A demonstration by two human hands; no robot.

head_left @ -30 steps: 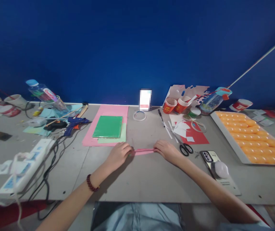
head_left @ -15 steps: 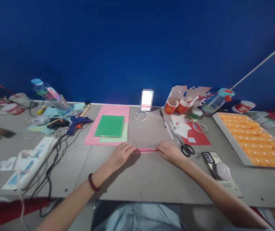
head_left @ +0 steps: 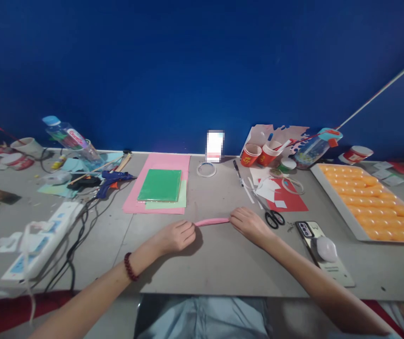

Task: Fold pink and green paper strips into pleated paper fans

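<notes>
A narrow pink paper strip (head_left: 212, 221) stretches between my two hands just above the grey table. My left hand (head_left: 178, 236) is closed on its left end, with the fingers pinched together. At the other end, my right hand (head_left: 246, 225) pinches the strip; its fingertips partly hide that end. Black-handled scissors (head_left: 274, 219) lie right beside my right hand. Beyond my left hand are a green pack (head_left: 160, 185), a light green sheet (head_left: 183, 194) and a pink sheet (head_left: 131, 205) beneath them.
A blue glue gun (head_left: 112, 182) and a white power strip (head_left: 48, 240) with cables lie left. A white wire ring (head_left: 206, 169) sits at the back. Right are red paper cups (head_left: 250, 155), a phone (head_left: 324, 254) and a tray of orange balls (head_left: 375, 202).
My left hand has shifted slightly left and toward me, rolling its knuckles over. The pink strip now slants, with its left end lower. My right hand has stayed nearly in place.
</notes>
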